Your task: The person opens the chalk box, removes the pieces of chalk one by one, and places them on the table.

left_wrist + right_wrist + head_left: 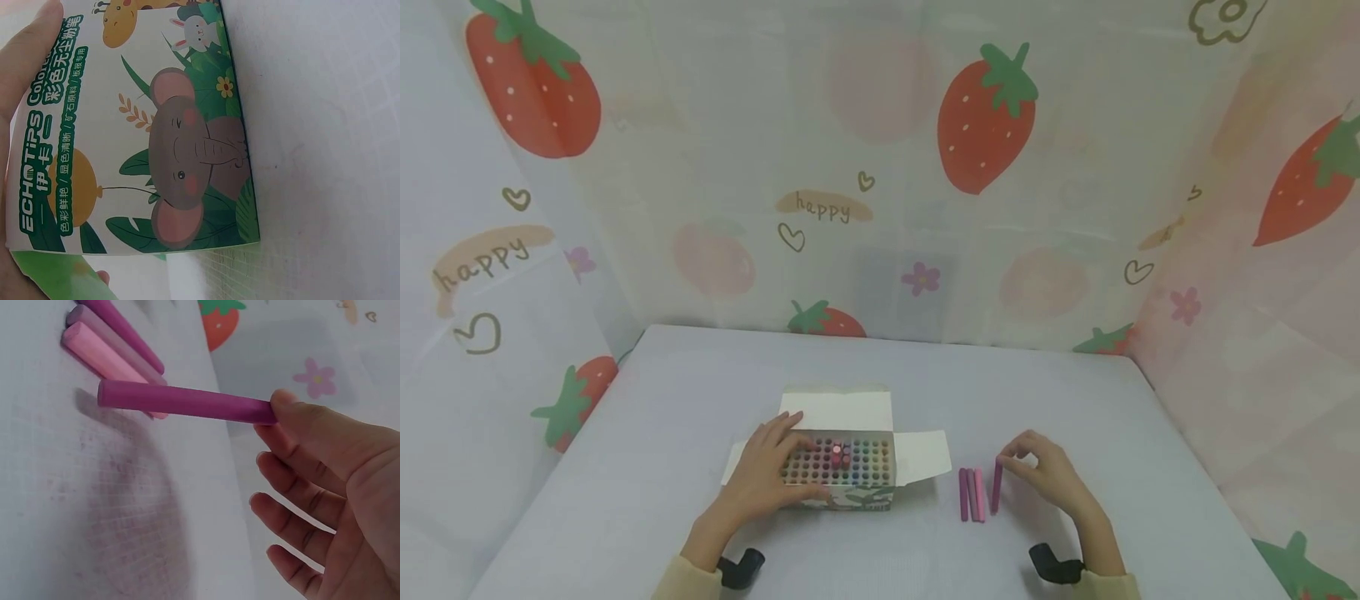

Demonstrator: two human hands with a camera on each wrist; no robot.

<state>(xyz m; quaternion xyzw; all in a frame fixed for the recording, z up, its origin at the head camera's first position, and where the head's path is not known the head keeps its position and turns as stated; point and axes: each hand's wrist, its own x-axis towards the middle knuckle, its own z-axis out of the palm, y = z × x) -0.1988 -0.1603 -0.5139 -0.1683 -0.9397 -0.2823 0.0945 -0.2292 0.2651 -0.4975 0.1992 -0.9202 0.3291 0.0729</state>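
Note:
An open white chalk box (876, 498) printed with cartoon animals stands on the table, its flaps folded out. Rows of coloured chalk ends show inside, and a few reddish-pink sticks stand higher near the middle. My left hand (767, 475) grips the box at its left part, thumb along the front edge and fingers over the top. In the left wrist view the printed elephant side of the box (178, 150) fills much of the picture. My right hand (1045, 471) pinches one end of a purple chalk stick (187, 402) between thumb and index finger, the other fingers loosely bent.
Three pink and purple chalk sticks (972, 495) lie side by side on the white table (700, 375), between the box and my right hand. The box's right flap (922, 457) sticks out toward them. A strawberry-printed curtain (880, 167) surrounds the table's back and sides.

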